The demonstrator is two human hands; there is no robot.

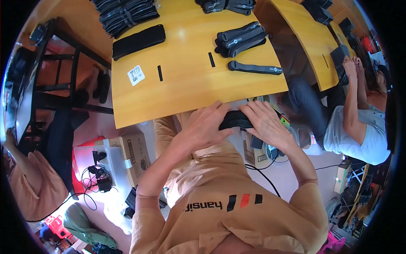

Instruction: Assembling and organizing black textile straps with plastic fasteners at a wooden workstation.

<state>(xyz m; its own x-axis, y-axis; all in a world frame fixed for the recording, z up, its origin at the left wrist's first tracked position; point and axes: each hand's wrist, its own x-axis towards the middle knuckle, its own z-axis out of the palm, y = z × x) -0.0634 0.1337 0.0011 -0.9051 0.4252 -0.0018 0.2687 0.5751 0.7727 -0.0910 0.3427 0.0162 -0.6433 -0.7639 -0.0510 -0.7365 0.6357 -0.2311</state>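
Observation:
Just off the near edge of the yellow table (182, 99), in front of my body, I hold a black layered bundle of fabric (235, 120). My left hand (206, 123) grips its left end, and my right hand (267, 122) has its fingers over the right end. Both hands are closed on it; the fingertips partly cover it, so its exact kind does not show. Nearest on the table lies a single dark grey strap (255, 67) with a small pale mark at one end. Behind it sits a pile of similar grey straps (240, 39).
A flat black fabric piece (139, 41), a tied black stack (122, 19) and a white label (136, 75) lie on the table's left. Two black strips mark its top. A cardboard box (134, 156) stands below left. Co-workers sit on both sides; cables cross the floor.

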